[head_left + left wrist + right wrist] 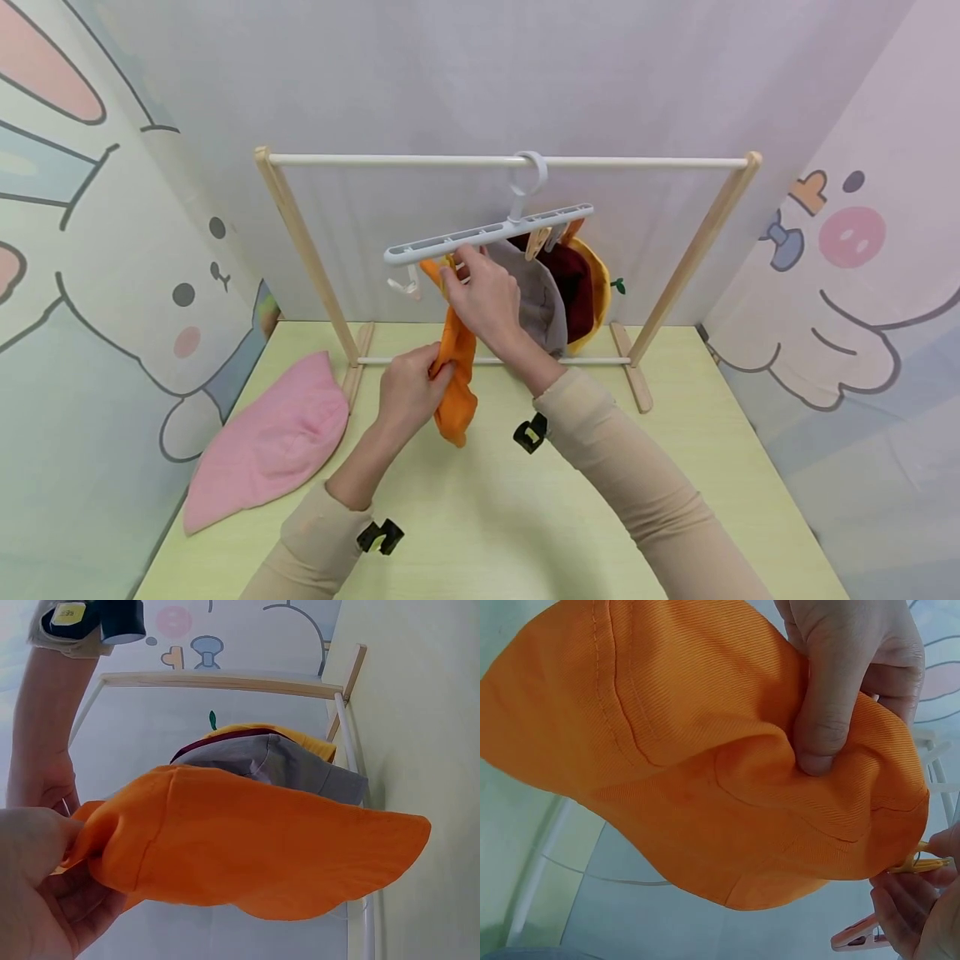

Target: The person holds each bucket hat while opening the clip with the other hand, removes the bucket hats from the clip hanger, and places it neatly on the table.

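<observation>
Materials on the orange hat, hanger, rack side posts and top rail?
Orange hat: matte woven fabric, likely cotton twill; fine diagonal weave and stitched seams show.
Hanger: probably molded plastic; smooth, pale grey, slotted bar.
Side posts: likely wood, matte; pale tan color, rounded ends.
Top rail: smooth white; coated metal or plastic, can't tell.

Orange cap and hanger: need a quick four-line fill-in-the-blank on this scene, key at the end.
1. The left hand grips the orange cap; the right hand pinches a clip coloured ____.
2. In the head view, the hanger tilts, its lower end being the ____ one.
3. It hangs from the rack's ____ rail, not its lower one.
4. The soft item lying on the table is ____.

Missing words: yellow; left; upper; pink.
</observation>
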Demonstrator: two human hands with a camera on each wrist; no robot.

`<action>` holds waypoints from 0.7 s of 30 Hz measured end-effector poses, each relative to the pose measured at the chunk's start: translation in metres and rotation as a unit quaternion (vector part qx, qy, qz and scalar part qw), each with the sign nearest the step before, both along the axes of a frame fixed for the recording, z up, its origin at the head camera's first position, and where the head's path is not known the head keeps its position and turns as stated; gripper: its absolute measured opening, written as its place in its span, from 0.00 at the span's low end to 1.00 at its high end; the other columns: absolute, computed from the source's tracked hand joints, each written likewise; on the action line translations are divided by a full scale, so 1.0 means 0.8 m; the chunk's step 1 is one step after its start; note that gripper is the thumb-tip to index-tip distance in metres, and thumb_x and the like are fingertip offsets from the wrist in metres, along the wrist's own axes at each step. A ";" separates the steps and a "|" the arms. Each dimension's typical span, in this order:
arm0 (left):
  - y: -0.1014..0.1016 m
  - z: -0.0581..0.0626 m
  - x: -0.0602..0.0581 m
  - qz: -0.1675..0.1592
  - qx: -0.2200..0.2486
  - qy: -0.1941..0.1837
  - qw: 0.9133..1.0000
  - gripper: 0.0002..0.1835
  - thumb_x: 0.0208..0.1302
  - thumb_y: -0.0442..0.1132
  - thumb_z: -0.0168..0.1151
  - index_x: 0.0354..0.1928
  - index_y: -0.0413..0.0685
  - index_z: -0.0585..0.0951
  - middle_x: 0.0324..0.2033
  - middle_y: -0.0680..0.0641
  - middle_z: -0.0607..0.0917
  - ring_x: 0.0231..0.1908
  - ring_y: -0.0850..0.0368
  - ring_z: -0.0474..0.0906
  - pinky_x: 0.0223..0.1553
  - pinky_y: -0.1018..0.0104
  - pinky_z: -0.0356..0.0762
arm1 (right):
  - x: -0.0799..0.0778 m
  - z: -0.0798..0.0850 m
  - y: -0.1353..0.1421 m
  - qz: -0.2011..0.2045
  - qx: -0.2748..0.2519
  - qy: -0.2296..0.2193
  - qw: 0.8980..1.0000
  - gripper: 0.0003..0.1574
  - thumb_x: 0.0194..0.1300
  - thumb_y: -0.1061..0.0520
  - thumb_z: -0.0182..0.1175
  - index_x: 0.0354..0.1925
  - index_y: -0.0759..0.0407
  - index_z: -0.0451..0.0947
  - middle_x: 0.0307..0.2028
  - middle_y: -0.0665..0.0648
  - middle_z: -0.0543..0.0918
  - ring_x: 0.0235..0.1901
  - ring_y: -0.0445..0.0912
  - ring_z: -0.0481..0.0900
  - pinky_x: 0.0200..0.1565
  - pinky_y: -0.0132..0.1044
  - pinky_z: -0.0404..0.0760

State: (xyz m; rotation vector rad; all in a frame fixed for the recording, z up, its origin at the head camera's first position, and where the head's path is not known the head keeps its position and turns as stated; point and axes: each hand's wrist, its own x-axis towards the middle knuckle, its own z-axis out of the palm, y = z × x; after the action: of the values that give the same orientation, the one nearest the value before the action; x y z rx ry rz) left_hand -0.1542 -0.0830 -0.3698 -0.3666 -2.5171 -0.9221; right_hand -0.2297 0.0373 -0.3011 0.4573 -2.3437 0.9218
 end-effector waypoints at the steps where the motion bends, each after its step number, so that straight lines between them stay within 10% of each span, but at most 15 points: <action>1: 0.000 0.000 0.000 0.000 0.001 0.003 1.000 0.03 0.54 0.34 0.65 0.26 0.45 0.80 0.18 0.49 0.79 0.19 0.57 0.73 0.21 0.68 0.68 | 0.000 0.000 0.000 0.000 0.000 -0.001 1.000 0.09 0.63 0.48 0.56 0.35 0.52 0.76 0.30 0.50 0.85 0.24 0.41 0.81 0.19 0.31 0.70; 21: -0.004 -0.002 0.000 -0.004 0.005 0.007 1.000 0.05 0.53 0.33 0.64 0.23 0.46 0.79 0.15 0.51 0.76 0.17 0.59 0.70 0.18 0.69 0.66 | 0.001 0.002 0.002 -0.016 0.011 -0.012 1.000 0.08 0.64 0.49 0.55 0.35 0.51 0.77 0.30 0.50 0.85 0.20 0.42 0.77 0.17 0.33 0.67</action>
State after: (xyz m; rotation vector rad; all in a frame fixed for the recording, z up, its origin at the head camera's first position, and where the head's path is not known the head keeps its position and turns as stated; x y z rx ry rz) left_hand -0.1542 -0.0860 -0.3714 -0.3799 -2.4996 -0.9313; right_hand -0.2288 0.0389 -0.2998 0.4195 -2.3773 0.8921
